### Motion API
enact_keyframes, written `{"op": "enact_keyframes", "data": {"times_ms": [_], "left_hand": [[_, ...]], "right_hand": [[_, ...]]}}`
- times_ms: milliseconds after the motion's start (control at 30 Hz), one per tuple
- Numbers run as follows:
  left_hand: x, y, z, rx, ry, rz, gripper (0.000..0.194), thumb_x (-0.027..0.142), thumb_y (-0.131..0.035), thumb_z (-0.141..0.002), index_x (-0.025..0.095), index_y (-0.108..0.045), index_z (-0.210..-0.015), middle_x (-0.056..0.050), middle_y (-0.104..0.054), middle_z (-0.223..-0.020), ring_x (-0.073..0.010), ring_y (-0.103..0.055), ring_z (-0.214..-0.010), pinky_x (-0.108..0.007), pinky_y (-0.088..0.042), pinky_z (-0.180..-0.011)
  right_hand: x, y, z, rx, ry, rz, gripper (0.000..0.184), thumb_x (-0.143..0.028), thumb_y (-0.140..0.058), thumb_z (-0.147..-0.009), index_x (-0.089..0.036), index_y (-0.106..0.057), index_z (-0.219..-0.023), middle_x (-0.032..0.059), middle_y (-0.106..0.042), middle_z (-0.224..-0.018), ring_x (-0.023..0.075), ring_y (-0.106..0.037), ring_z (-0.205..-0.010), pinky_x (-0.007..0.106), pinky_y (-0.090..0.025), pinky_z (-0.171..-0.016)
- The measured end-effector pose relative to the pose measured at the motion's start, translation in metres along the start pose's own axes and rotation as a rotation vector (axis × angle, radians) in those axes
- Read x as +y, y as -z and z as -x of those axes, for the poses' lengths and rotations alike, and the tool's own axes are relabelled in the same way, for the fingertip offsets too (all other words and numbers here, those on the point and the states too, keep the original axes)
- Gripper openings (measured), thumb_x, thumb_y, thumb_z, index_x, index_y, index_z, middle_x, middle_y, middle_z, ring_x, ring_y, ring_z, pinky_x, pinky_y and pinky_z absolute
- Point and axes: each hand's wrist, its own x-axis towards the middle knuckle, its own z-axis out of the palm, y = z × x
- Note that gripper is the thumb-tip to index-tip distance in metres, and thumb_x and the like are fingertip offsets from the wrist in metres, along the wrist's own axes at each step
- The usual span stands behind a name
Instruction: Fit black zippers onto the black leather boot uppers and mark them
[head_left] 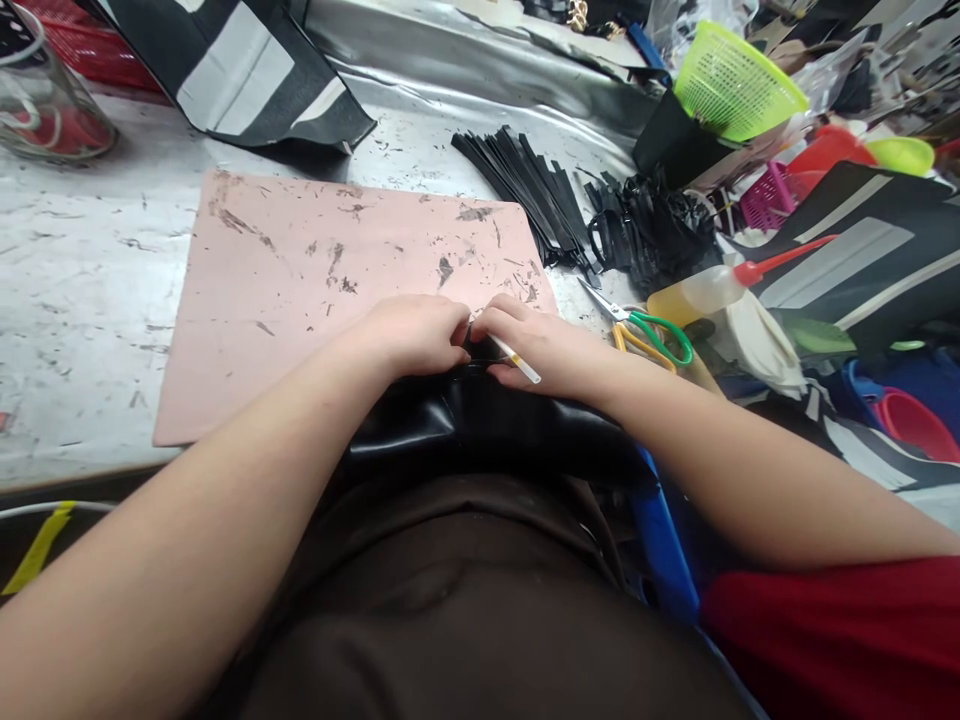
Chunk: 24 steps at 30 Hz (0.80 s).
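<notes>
Before you, the pink mat (337, 260) lies on the silvery bench (97, 300), dark smears across it. At its near edge, the glossy black piece (502, 430) spans your lap. A bundle of black strips (525, 195) sits at the mat's far right corner. Your left hand (424, 335) pinches the black piece's far edge; your right hand (555, 345) is closed just beside it. Scissors (656, 335) lie right of the mat. Your right fingers grip a thin white stick (523, 364), tilted toward the near right.

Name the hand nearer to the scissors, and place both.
Right. The right hand is to the left of the scissors, not touching them; the left hand is farther left, beyond the right one.
</notes>
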Motion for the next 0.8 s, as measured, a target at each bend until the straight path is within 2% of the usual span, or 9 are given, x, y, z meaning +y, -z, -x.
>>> {"op": "enact_keyframes", "data": {"times_ms": [233, 400, 600, 667, 800], "left_hand": [[0.0, 0.0, -0.002, -0.011, 0.005, -0.009, 0.023, 0.043, -0.05, -0.073, 0.023, -0.057, -0.083, -0.002, -0.063, -0.083, -0.019, -0.056, -0.073, -0.028, -0.035, -0.054], [0.001, 0.001, -0.003, -0.034, 0.02, 0.0, 0.024, 0.043, -0.052, -0.071, 0.024, -0.059, -0.085, -0.001, -0.063, -0.08, -0.0189, -0.056, -0.071, -0.028, -0.036, -0.055], [0.002, 0.001, -0.003, -0.045, 0.023, -0.012, 0.025, 0.041, -0.051, -0.071, 0.024, -0.06, -0.086, -0.002, -0.063, -0.083, -0.0192, -0.056, -0.074, -0.028, -0.037, -0.058], [0.0, 0.0, -0.004, -0.04, 0.022, -0.004, 0.026, 0.042, -0.051, -0.07, 0.024, -0.06, -0.086, -0.002, -0.063, -0.083, -0.0193, -0.056, -0.074, -0.028, -0.038, -0.059], [-0.002, -0.002, -0.006, -0.04, 0.026, 0.027, 0.029, 0.044, -0.051, -0.068, 0.025, -0.061, -0.087, -0.002, -0.063, -0.081, -0.0192, -0.056, -0.072, -0.028, -0.038, -0.06]], "right_hand": [[-0.003, 0.002, 0.0, -0.058, -0.044, 0.059, 0.036, -0.018, -0.056, -0.075, -0.018, -0.045, -0.11, 0.0088, -0.046, -0.11, 0.021, -0.057, -0.083, 0.032, -0.046, -0.068], [0.0, -0.002, 0.005, -0.002, -0.026, 0.002, 0.042, -0.017, -0.061, -0.072, -0.019, -0.043, -0.11, 0.0084, -0.046, -0.111, 0.0222, -0.056, -0.089, 0.035, -0.047, -0.073], [0.017, -0.005, 0.003, 0.081, 0.079, -0.148, 0.042, -0.02, -0.064, -0.068, -0.019, -0.044, -0.105, 0.0086, -0.048, -0.104, 0.0232, -0.052, -0.094, 0.038, -0.046, -0.08], [0.022, -0.006, 0.002, 0.124, 0.074, -0.185, 0.041, -0.02, -0.064, -0.066, -0.019, -0.045, -0.103, 0.0079, -0.05, -0.101, 0.024, -0.051, -0.096, 0.039, -0.044, -0.082], [0.024, -0.009, 0.004, 0.158, -0.006, -0.253, 0.036, -0.018, -0.058, -0.067, -0.017, -0.045, -0.101, 0.0066, -0.051, -0.097, 0.0182, -0.053, -0.076, 0.038, -0.044, -0.076]]}}
